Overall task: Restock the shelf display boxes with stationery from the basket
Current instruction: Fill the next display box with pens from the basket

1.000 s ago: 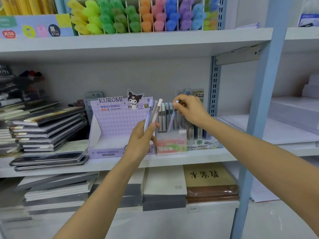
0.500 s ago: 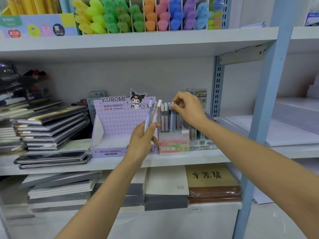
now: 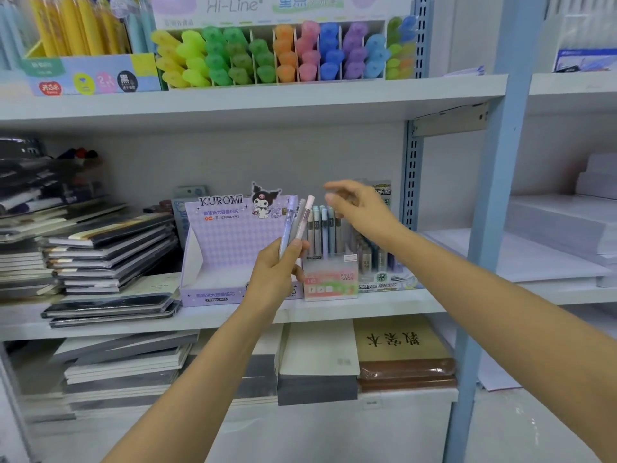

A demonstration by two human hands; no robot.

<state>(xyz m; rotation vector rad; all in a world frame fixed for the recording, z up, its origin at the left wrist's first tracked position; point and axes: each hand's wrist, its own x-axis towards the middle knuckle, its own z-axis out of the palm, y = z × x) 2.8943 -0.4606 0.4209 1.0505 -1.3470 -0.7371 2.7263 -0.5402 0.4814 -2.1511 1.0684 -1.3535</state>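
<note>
Center-frame shelf: purple Kuromi box point(image 3: 217, 248), Fruit Soda box point(image 3: 330, 284) touching its right side, notebook stacks point(image 3: 110, 248) at left. Left hand point(image 3: 277, 274) covers the Kuromi box's front corner and grips three pens point(image 3: 297, 222), near-upright, caps up, tilted right. Right hand point(image 3: 357, 208) hovers above the Fruit Soda box, fingers loose, holding nothing.

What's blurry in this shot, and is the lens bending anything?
Head view: the right hand is smeared by motion, with soft fingertips; the left hand and its pens are sharper, and the KUROMI box lettering reads cleanly. Head view: the wide lens makes the blue upright lean; the light is soft and even.
</note>
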